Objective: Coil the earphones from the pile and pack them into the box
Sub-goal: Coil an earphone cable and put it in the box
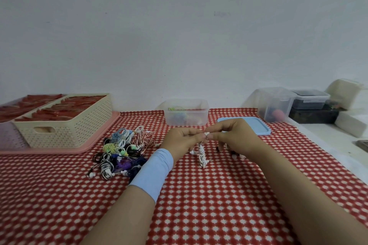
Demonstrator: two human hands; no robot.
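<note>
A pile of tangled earphones (121,151) in many colours lies on the red checked cloth, left of my hands. My left hand (182,140) and my right hand (233,135) meet above the cloth and both pinch a white earphone (202,154), whose coiled cord hangs down between them. Behind them stands a clear plastic box (186,112) with a few coiled earphones inside. Its blue lid (246,125) lies flat to the right, partly hidden by my right hand.
A cream perforated basket (65,125) on a pink tray (99,139) stands at the left. Clear and dark containers (294,105) are stacked at the far right, where a white ledge (326,135) borders the cloth. A wall rises behind the table.
</note>
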